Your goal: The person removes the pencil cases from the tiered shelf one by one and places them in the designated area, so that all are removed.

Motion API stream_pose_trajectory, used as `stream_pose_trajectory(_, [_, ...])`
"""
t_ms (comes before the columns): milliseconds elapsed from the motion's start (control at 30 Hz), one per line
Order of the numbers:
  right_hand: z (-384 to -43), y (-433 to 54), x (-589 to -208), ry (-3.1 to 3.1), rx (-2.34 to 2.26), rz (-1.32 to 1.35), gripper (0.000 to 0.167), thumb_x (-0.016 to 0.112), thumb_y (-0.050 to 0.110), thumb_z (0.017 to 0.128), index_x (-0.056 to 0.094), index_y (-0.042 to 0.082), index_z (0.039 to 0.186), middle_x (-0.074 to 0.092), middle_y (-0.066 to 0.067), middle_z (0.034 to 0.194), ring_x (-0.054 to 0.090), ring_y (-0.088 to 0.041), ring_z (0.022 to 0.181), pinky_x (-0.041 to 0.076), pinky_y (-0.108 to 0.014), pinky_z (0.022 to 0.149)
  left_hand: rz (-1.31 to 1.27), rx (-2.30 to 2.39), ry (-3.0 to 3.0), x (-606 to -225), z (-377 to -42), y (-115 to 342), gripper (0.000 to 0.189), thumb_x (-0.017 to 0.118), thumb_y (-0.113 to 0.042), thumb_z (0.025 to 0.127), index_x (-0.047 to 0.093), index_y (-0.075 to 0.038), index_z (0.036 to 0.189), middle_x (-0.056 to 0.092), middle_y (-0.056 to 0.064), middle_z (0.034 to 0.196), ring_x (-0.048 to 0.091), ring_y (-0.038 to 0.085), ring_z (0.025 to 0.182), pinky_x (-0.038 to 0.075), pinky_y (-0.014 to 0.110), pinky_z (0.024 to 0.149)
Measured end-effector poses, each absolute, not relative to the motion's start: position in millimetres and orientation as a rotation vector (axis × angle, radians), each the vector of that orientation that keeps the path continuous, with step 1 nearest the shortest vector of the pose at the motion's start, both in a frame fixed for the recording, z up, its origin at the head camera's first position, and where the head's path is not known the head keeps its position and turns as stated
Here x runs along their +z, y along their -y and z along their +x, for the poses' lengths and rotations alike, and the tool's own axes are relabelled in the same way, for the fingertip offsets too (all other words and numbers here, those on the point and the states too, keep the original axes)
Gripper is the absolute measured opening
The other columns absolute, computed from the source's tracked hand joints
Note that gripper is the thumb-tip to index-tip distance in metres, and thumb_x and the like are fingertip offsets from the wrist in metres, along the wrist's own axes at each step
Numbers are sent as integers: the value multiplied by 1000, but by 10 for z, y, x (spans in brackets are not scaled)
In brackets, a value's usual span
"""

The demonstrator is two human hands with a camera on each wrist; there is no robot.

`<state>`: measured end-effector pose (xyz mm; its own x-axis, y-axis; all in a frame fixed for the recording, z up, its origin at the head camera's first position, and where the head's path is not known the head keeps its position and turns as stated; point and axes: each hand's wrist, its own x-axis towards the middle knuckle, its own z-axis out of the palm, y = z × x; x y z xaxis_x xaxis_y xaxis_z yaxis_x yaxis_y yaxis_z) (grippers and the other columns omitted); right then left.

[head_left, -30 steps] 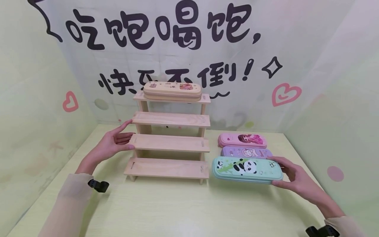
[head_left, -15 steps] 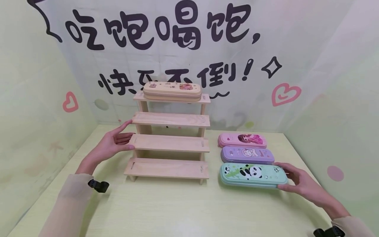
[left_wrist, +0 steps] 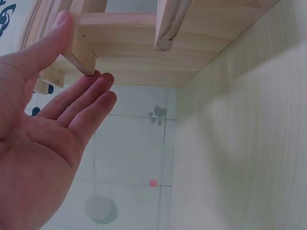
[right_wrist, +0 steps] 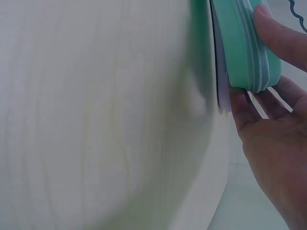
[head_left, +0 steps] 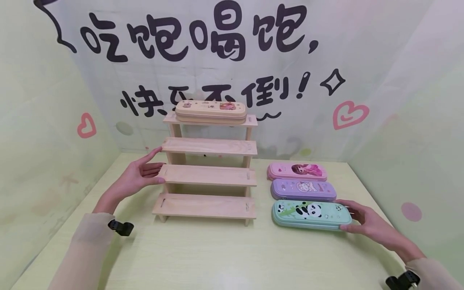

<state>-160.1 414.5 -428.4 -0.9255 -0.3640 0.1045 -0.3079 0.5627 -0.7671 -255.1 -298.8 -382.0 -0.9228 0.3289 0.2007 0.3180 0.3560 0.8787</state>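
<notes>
My left hand (head_left: 132,179) is at the left side of a four-step wooden display rack (head_left: 208,205). In the left wrist view, the end of one board lies between its thumb and fingers. My right hand (head_left: 371,225) grips the right end of a mint-green panda pencil case (head_left: 311,215), thumb in front and fingers behind. In the right wrist view, the case's zip (right_wrist: 259,52) faces the palm; whether its underside fully touches the table cannot be told. Directly behind it lie a purple pencil case (head_left: 303,189) and a pink one (head_left: 297,171).
On the rack's top step sits a cream pencil case (head_left: 210,111). The lower steps are bare wood. Printed cloth walls (head_left: 409,161) enclose the pale wooden table (head_left: 203,253) at the back and both sides.
My right hand has moved the mint-green case right and toward me, lowering it in front of the purple one, which shows more fully. My left hand stays put on the rack.
</notes>
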Motion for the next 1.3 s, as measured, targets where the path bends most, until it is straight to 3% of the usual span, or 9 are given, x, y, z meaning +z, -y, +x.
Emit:
stream_pose_trajectory(200, [-1655, -4193, -4302, -2702, -1308, -573, 70, 82, 5, 91, 48, -6, 151, 59, -2, 134, 59, 3, 113, 52, -13, 89, 623, 1671, -2574, -3827, -2556, 2990, 102, 85, -6, 90, 26, -30, 169, 51, 33, 150, 54, 46, 135, 55, 22, 97])
stream_pose_trajectory(467, [-1727, -4229, -4318, -2719, -1282, -607, 71, 84, 2, 88, 50, -9, 150, 57, -5, 138, 57, 7, 113, 50, -10, 90, 628, 1659, -2593, -3839, -2571, 3002, 101, 85, -5, 90, 27, -31, 169, 51, 33, 149, 55, 45, 135, 55, 22, 97])
stream_pose_trajectory(800, [-1775, -4257, -4325, -2777, -1184, -609, 71, 85, 6, 87, 52, -6, 148, 56, -7, 136, 59, 1, 107, 55, -17, 85, 618, 1656, -2585, -3831, -2554, 2986, 102, 86, -7, 89, 26, -31, 169, 51, 32, 151, 54, 45, 136, 55, 23, 98])
stream_pose_trajectory(1033, [-1800, -4282, -4351, -2765, -1183, -591, 72, 85, 6, 88, 50, -6, 150, 54, -15, 136, 61, -4, 104, 55, -19, 84, 618, 1643, -2597, -3832, -2558, 2993, 102, 86, -8, 89, 27, -32, 169, 50, 32, 151, 54, 45, 136, 55, 23, 98])
stream_pose_trajectory(1300, [-1825, -4306, -4365, -2771, -1185, -594, 72, 84, 6, 89, 50, -6, 151, 54, -7, 137, 61, -4, 104, 54, -17, 84, 608, 1629, -2613, -3840, -2555, 3000, 103, 87, -10, 89, 26, -32, 169, 50, 32, 151, 54, 46, 136, 54, 22, 98])
